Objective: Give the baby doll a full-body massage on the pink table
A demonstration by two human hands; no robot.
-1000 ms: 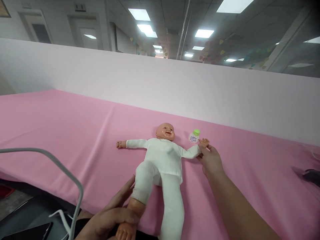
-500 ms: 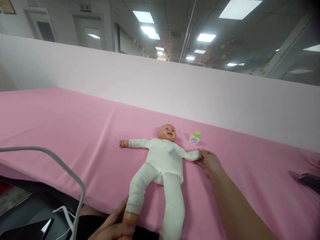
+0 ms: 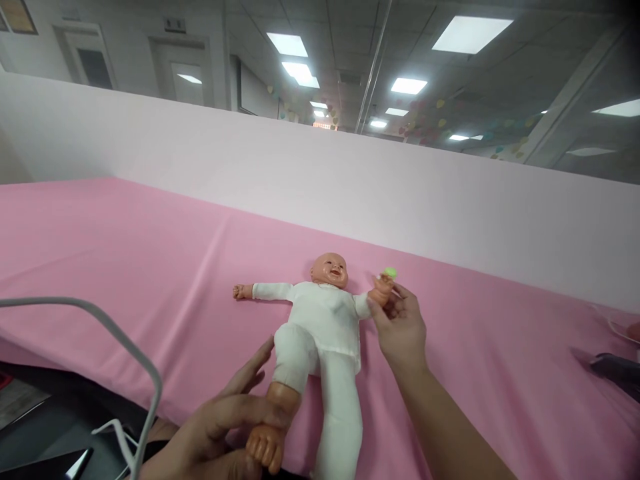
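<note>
A baby doll [image 3: 327,320] in white clothes lies on its back on a pink sheet [image 3: 150,267], head toward the wall. My left hand [image 3: 225,420] grips the doll's foot and lower leg at the left; that leg is bent and raised, with the bare foot showing. My right hand [image 3: 400,320] holds the doll's forearm and hand at the right, lifted off the sheet. Behind that raised doll hand, only the green cap [image 3: 391,272] of a small bottle shows; its body is hidden. The doll's other arm stretches out to the left.
A low white wall [image 3: 300,173] runs behind the sheet. A grey cable [image 3: 125,337] arches at the lower left, above a dark chair [image 3: 35,427] with a phone [image 3: 50,463] on it. A dark object [image 3: 615,370] lies at the right edge.
My right hand has raised the doll's arm and turned it upward, now covering most of the bottle. My left hand has lifted and bent the doll's leg, bringing its foot into view.
</note>
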